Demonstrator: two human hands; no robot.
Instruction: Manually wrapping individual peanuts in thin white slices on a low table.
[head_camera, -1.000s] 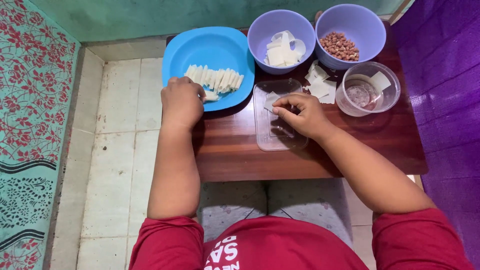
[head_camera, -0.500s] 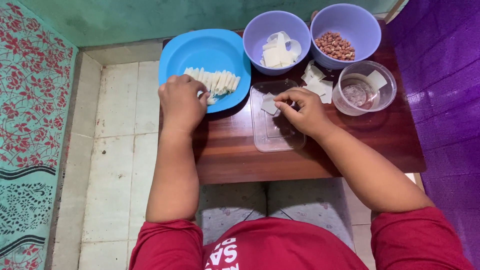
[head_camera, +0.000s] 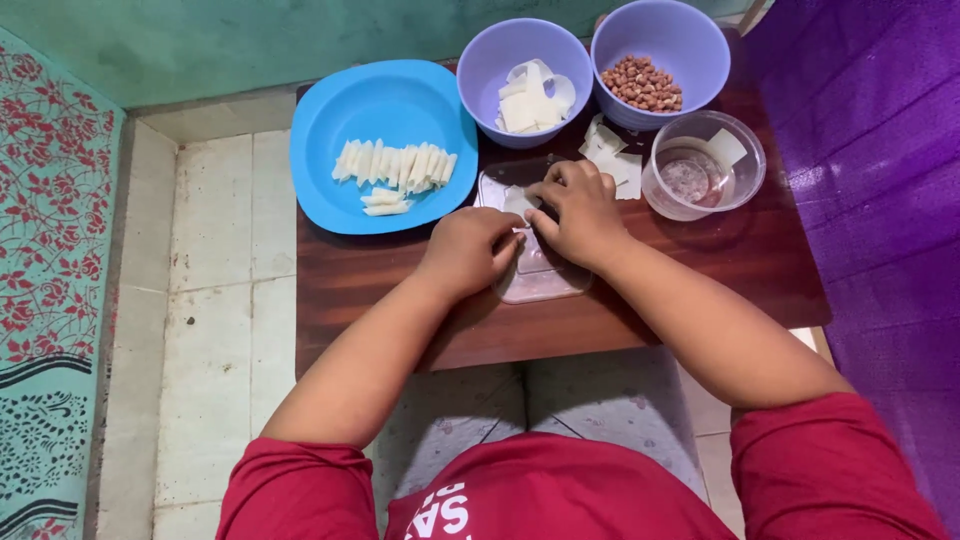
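Observation:
My left hand (head_camera: 468, 250) and my right hand (head_camera: 577, 212) meet over a clear plastic board (head_camera: 545, 280) on the low wooden table (head_camera: 400, 300). Both pinch a small white wrapper sheet (head_camera: 520, 200) between their fingertips. A blue plate (head_camera: 380, 120) to the left holds a row of several rolled white pieces (head_camera: 395, 165). Loose white sheets (head_camera: 612, 160) lie beside my right hand.
At the back stand a lilac bowl with white sheets (head_camera: 525, 85) and a lilac bowl of peanuts (head_camera: 655, 60). A clear cup (head_camera: 705, 165) sits at the right. Tiled floor (head_camera: 210, 260) lies to the left, a purple mat (head_camera: 880, 200) to the right.
My left hand has left the blue plate and moved right to the clear board. It now meets my right hand on the white sheet.

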